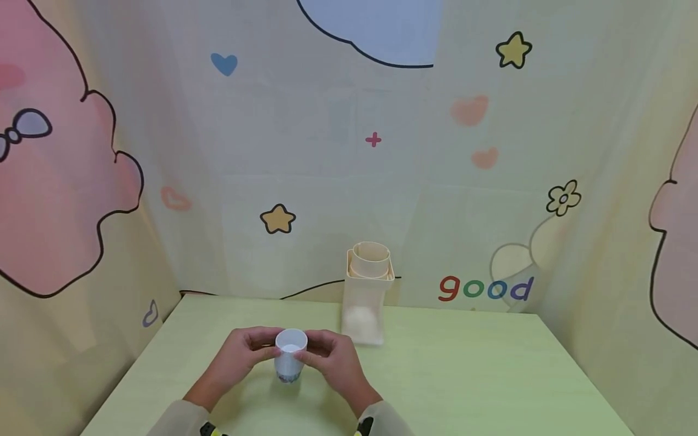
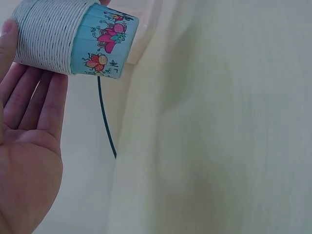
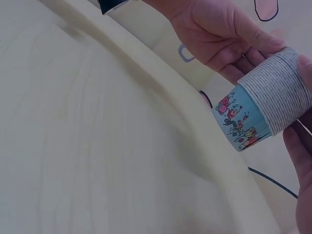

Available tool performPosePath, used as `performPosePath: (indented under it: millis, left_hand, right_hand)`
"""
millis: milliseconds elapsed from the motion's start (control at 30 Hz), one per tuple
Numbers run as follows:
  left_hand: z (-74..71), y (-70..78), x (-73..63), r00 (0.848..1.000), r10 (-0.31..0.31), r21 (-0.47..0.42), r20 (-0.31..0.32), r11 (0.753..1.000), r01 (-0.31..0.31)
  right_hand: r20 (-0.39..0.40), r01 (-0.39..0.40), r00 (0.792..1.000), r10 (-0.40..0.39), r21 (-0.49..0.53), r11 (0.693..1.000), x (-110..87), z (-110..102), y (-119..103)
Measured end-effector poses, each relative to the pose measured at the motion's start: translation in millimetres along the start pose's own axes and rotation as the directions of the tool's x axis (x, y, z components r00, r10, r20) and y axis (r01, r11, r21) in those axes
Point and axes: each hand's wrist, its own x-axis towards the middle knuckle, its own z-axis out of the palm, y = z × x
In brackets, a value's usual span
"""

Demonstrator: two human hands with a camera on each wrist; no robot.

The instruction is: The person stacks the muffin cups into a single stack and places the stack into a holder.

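Between my hands is a stack of nested paper cups (image 1: 290, 365), upright and held a little above the table. Many white rims lie close together along the stack (image 2: 51, 36), and the lowest cup is light blue with printed fruit or flowers (image 3: 241, 122). My left hand (image 1: 240, 357) grips the stack from the left, thumb on the near side and fingers behind. From the right, my right hand (image 1: 339, 363) grips it the same way; only part of that hand shows at the edge of the right wrist view.
Behind the cups, slightly right, a cream plastic holder (image 1: 362, 309) with a round tube in its square top stands on the pale green table (image 1: 463, 375). Printed cloth walls (image 1: 327, 133) enclose the table at the back and both sides.
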Motion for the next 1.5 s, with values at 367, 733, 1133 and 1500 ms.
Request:
performPosePath:
  millis: [367,733,1133,1500]
  left_hand:
    - [4.8,20.7,19.0,0.999,0.021,-0.036,-0.046,0.999,-0.022]
    - [6.2,45.9,35.5,0.994,0.012,-0.014,-0.106,1.0,-0.013]
    - [6.1,74.7,62.2,0.994,0.005,-0.02,-0.107,1.0,-0.008]
    - [9.3,92.8,88.3,0.995,0.039,-0.053,-0.091,0.998,-0.043]
  right_hand:
    - [0.002,0.035,0.999,-0.035,-0.055,0.998,13.9,-17,-24]
    - [-0.001,0.042,0.999,-0.043,-0.107,0.993,29.1,-32,-49]
    - [-0.009,0.063,0.998,-0.064,-0.1,0.993,49.5,-52,-73]
    - [-0.038,0.069,0.997,-0.072,-0.08,0.994,64.6,-70,-93]
